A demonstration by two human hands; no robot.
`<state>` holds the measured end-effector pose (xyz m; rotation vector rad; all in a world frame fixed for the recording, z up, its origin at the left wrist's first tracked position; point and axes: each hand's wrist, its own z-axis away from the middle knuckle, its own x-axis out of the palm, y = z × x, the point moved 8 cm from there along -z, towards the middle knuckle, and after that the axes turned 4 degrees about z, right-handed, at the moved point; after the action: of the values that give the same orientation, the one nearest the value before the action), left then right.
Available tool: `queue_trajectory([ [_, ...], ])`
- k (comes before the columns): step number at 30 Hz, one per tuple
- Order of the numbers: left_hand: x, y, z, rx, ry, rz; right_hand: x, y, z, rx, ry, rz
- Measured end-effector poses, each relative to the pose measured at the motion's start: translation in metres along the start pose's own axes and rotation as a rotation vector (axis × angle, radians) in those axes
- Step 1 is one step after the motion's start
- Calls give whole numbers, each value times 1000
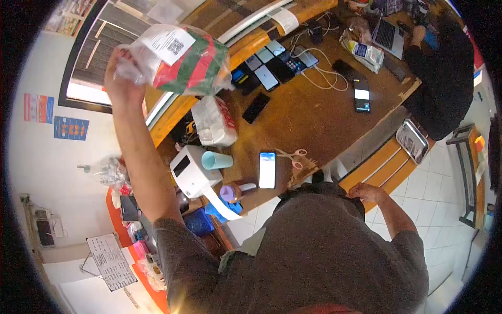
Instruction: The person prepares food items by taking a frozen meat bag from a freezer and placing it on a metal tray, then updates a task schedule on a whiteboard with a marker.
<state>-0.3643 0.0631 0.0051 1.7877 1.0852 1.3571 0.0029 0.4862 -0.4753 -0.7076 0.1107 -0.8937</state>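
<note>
The bagged parcel [201,65], red and green inside clear plastic with a printed label [172,44], is raised above the far left edge of the worktop [308,125]. Judged by appearance, it is light and soft, with a slick film that may slip or tear; take hold at the gathered plastic end, clear of the label. The left hand [124,76] is closed on that end, fingers curled into the film. The right hand [367,192] is at the shirt [314,240] hem, fingers bent; whether it grips cloth cannot be determined.
</note>
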Motion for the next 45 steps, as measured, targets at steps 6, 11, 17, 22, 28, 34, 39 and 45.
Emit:
queue_trajectory([
  [6, -15, -38, -113, -12, -8, 11, -32, 60, 0, 103, 262, -213],
  [11, -14, -88, -163, 5, -27, -417, -78, 147, -45, 8, 632, -102],
  [17, -19, -122, -152, -80, -79, -725, -75, 4, -32, -248, 728, 255],
  [22, 32, -110, 63, 883, 1, -1313, -65, -99, -74, -441, 637, 554],
  [28, -38, -297, 306, -453, -112, -810, -8, -187, -136, -622, 627, 1249],
  [34, -136, -384, 486, -719, -35, -1175, 25, -192, -185, -346, 453, 1266],
  [39, -135, -363, 489, -540, 124, -1463, -2, -172, -178, -371, 583, 1097],
  [45, -132, -367, 484, -724, 151, -1599, -51, -144, -147, -281, 695, 1089],
])
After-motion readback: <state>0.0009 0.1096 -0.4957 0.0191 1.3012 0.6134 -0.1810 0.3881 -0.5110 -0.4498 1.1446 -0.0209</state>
